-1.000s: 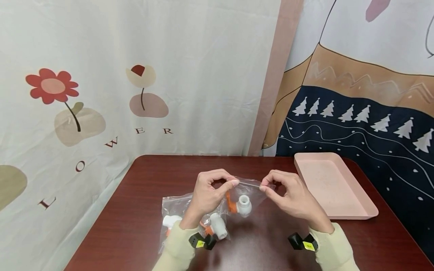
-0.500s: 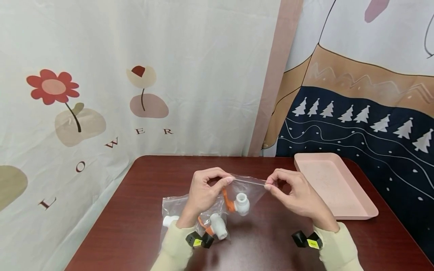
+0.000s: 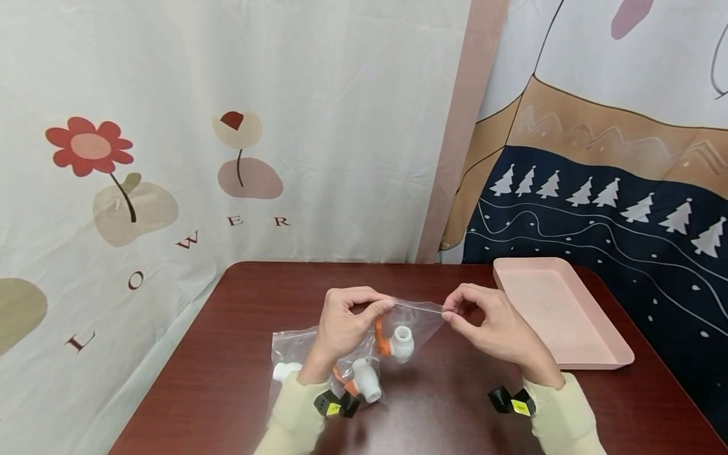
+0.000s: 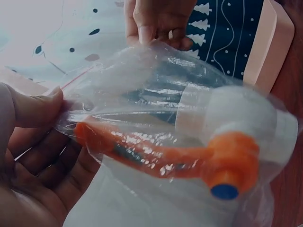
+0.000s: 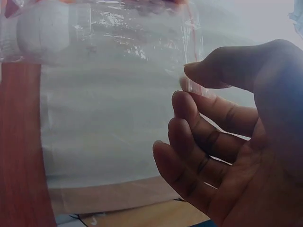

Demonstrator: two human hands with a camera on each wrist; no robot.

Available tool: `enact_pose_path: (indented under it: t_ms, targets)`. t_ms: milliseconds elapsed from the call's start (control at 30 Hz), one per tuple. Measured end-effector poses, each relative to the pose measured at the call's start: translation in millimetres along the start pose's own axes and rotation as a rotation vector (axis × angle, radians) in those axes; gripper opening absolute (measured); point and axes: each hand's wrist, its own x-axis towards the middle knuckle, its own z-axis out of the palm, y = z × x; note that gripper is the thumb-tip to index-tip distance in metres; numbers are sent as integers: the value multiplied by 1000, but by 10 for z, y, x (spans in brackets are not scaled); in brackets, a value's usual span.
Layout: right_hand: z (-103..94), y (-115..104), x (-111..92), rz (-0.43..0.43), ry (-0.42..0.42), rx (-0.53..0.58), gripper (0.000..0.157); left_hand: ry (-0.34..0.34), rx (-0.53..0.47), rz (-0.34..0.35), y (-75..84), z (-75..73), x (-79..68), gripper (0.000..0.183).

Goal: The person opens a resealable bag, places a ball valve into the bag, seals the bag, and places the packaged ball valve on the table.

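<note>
A clear zip bag (image 3: pixel 423 319) hangs stretched between the two hands above the table. Inside it is a white plastic ball valve (image 3: pixel 402 344) with an orange lever handle, which the left wrist view shows close up with a blue spot (image 4: pixel 224 191) on the orange hub. My left hand (image 3: pixel 345 322) pinches one top corner between thumb and forefinger. At the opposite corner, the thumb and forefinger of my right hand (image 3: pixel 493 325) pinch the strip with the red zip line (image 5: pixel 193 33). The remaining right fingers are loosely bent beneath the bag's edge.
On the table (image 3: pixel 443 411), partly under the left forearm, lie more clear bags (image 3: pixel 292 344), with a white and orange valve (image 3: pixel 365 380) and another white piece (image 3: pixel 286 371) in them. A pink tray (image 3: pixel 557 309) stands at the right. Printed curtains hang behind the table.
Both hands moved slightly apart, pulling the bag's top edge wider, then eased a little closer again. The bagged valve has shifted slightly left. Both corners stay pinched.
</note>
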Motion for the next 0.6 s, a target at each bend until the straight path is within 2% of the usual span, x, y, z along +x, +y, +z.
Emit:
enact_pose_path:
  t_ms: [200,433,600]
  targets:
    - [128,-87,11,-41,-6,9,25,-26,16,9,8,129,-30,3]
    - [268,-195,28,-153,44,11,27,-37,83,81,38,265,-59,5]
    - [299,-231,28,-176,72,18,25,-64,132,125,83,326,-87,8]
